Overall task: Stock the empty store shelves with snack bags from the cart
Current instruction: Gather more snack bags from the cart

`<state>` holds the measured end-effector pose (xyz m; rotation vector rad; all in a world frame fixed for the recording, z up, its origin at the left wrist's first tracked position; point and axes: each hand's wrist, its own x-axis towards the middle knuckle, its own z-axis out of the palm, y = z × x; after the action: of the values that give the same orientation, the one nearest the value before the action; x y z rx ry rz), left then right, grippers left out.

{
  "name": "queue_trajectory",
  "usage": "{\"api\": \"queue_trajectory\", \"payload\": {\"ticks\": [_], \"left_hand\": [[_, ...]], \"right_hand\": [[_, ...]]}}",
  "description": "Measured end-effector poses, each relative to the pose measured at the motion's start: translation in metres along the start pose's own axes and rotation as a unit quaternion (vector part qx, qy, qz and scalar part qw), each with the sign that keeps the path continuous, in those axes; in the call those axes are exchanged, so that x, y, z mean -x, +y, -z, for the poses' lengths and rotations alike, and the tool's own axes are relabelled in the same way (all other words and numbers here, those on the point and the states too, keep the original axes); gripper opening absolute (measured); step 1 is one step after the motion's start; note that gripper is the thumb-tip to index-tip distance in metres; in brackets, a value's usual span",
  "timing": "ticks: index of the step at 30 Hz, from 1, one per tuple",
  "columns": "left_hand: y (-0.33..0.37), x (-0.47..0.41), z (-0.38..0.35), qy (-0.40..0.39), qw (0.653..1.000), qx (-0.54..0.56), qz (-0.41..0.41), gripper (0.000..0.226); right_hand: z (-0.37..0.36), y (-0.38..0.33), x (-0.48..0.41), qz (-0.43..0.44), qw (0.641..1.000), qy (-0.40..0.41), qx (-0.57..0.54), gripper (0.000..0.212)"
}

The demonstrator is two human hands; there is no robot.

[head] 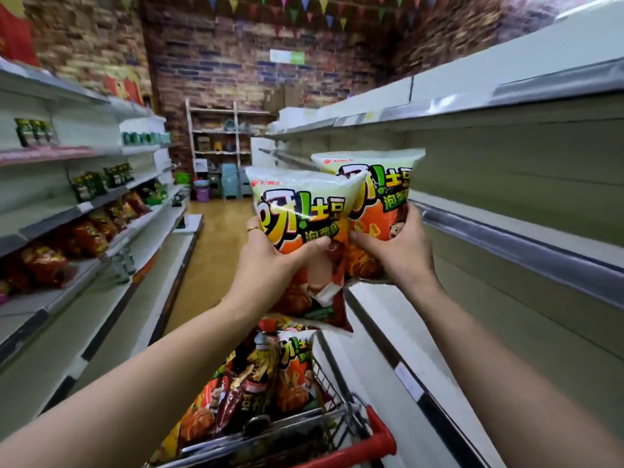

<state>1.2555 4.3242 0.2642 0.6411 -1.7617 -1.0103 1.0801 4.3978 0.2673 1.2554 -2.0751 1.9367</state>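
Single view, head-worn, wide-angle. It faces forward and down along a store aisle from standing height. Both forearms enter from the bottom corners. The left hand (270,265) and right hand (400,251) meet near frame centre, close to the lens, each gripping a snack bag: left bag (304,204), right bag (378,184). The cart (378,434) sits directly below at bottom centre, very near and cut off by the lower edge. Empty shelves (506,211) run close along the right side, stocked shelves (84,231) along the left, both bowed by the lens. The brick wall (216,62) is far off, top centre. The frame edges are motion-blurred.
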Motion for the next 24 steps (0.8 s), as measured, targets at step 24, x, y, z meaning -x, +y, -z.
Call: {"api": "queue_trajectory", "payload": {"ticks": [24], "left_hand": [[0.152,0.125,-0.066,-0.400,0.863,0.307,0.003,0.082]], "right_hand": [[0.229,-0.136,0.200,-0.109,0.889,0.340,0.286,0.071]]}}
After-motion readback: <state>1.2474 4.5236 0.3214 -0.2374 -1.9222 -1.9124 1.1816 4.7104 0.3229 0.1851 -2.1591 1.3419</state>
